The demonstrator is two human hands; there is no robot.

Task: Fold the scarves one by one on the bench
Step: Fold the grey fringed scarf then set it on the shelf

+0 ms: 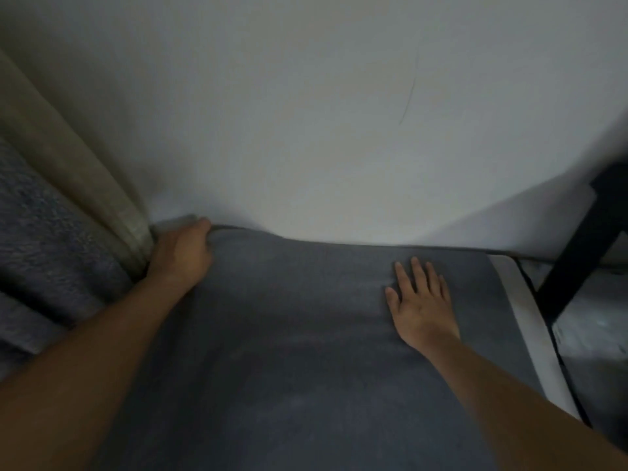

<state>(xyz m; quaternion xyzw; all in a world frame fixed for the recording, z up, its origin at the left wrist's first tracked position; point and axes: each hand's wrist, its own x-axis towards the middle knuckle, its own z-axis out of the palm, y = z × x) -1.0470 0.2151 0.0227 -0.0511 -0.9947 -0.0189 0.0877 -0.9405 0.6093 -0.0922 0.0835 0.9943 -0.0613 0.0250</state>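
- The grey scarf [289,351] lies spread flat over the bench [530,334], covering nearly all of it. Its far edge runs left to right along the foot of the wall [323,113], and it reaches down past the bottom of the view, so its long axis cannot be told.
- The left hand [183,253] is at the far left corner, fingers curled over the scarf's edge, seemingly gripping it; the fingertips are hidden.
- The right hand [421,300] lies flat, fingers straight and slightly spread, pressing the scarf down toward its right side, holding nothing.
- The cloth stretches rightward and toward the viewer from the left grip, so a fold would likely carry that corner across, with the flat hand as anchor.
- A beige curtain [68,164] hangs just beside the left hand, touching or nearly so, and crowds that corner.
- More bluish cloth [44,239] lies farther left.
- A black frame [584,246] stands right of the bench, apart from the scarf.
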